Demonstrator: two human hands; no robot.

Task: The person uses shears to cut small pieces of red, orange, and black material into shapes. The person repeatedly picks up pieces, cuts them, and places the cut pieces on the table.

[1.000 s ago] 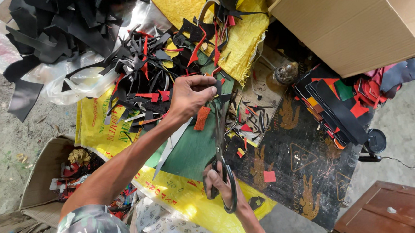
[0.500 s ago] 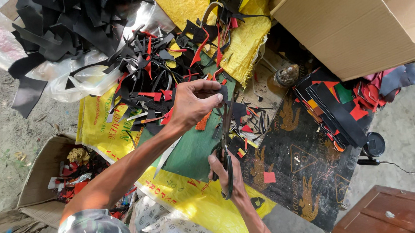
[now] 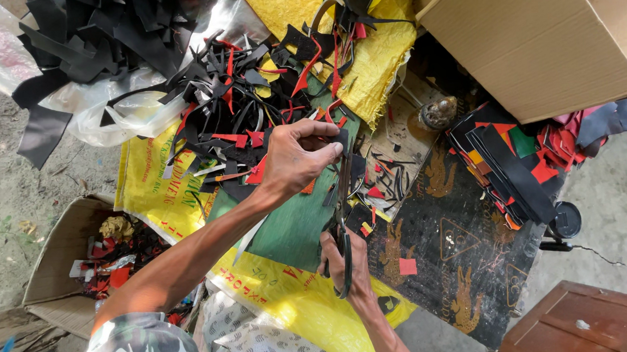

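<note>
My left hand (image 3: 296, 155) pinches a small dark scrap with an orange underside (image 3: 310, 187), holding it at the blades of a pair of scissors (image 3: 344, 217). My right hand (image 3: 346, 262) grips the dark scissor handles just below, with the blades pointing up toward the left hand. Both hands hover over a dark green sheet (image 3: 291, 224) that lies on a yellow woven sack (image 3: 303, 300). The scrap is mostly hidden by my fingers.
A heap of black and red offcuts (image 3: 229, 94) lies beyond the hands, with black strips on clear plastic (image 3: 95, 37) at the left. A large cardboard box (image 3: 537, 32) stands top right. Stacked coloured pieces (image 3: 509, 164) rest on a black printed mat (image 3: 449, 262). A small box of scraps (image 3: 65, 264) sits left.
My left hand has dropped slightly toward the scissors, and the orange scrap now shows less under my fingers. My right hand has edged up with the scissors.
</note>
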